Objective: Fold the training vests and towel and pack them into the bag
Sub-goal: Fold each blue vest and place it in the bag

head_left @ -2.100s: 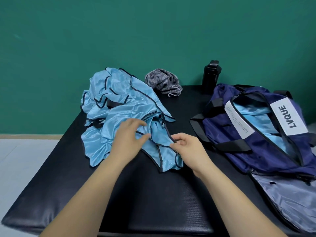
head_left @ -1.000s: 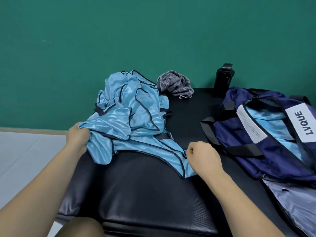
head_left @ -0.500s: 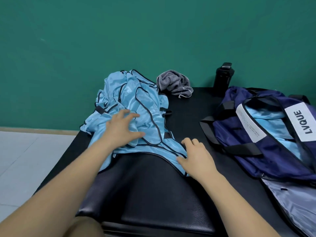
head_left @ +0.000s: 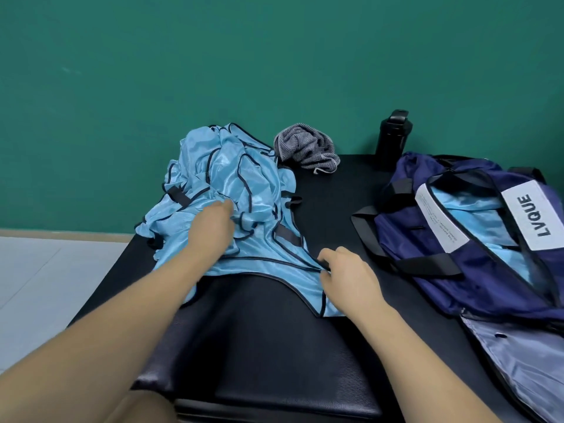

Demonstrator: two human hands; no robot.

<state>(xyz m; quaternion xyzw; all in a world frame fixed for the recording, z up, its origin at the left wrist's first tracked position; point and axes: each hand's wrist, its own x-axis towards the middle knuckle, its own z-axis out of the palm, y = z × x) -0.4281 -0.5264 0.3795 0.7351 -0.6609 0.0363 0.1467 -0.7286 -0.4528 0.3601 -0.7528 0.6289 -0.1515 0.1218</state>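
Sky-blue, shiny cloth with dark piping: the vests (head_left: 244, 190) lie in a crumpled heap on the black padded table (head_left: 274, 346), with one hem spread out flatter towards me. My right hand (head_left: 348, 273) is at the near right corner of the vests, its fingers curled and pinching the dark-trimmed edge against the thumb. My left hand (head_left: 213, 227) lies on top of the vests, left of their middle, fingers reaching forward together into the folds. It is blurred, and I cannot tell whether they catch any cloth.

Just behind the vests, to the right, the grey striped towel (head_left: 308, 148) sits bunched up, unfolded, touching the heap's far edge or nearly so. Well to the right of the vests lies the navy bag (head_left: 427, 270), unzipped, with more sky-blue cloth (head_left: 467, 209) showing inside and a white label (head_left: 531, 215) reading LVQUE. Right of the vests and beyond the towel, a black bottle (head_left: 393, 135) stands upright at the table's far edge. Behind the vests rises a green wall (head_left: 213, 56). Left of them, past the table, is pale tiled floor (head_left: 45, 270).
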